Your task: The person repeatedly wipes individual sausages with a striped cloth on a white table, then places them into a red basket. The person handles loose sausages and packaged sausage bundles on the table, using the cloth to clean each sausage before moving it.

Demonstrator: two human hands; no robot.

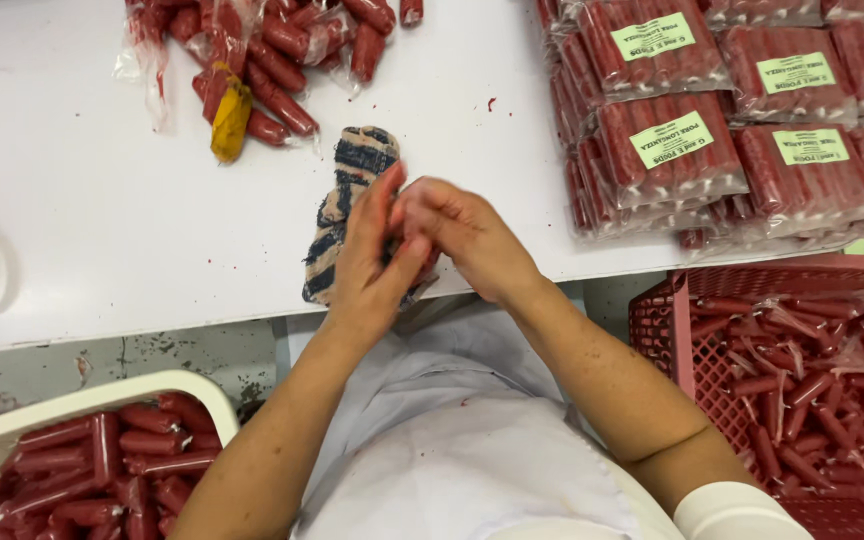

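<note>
Head view shows a white surface [122, 220] with reddish smears, above a grey floor. The left hand [372, 262] and right hand [462, 240] meet over a striped blue-and-beige cloth [347, 190], fingers curled together against each other and the cloth. Up and right of the fingers lie clear sausage packs [667, 150] with green rectangular labels; a red crate [672, 330] sits lower right.

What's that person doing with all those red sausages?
A person in white stands at a white table, both hands together over a striped blue-and-cream cloth at the table's edge. The left hand and right hand touch each other and the cloth; whether they hold anything small is hidden. Sealed packs of red sausages are stacked to the right, loose ones lie at the top, and a red crate and a white tub hold more.
</note>
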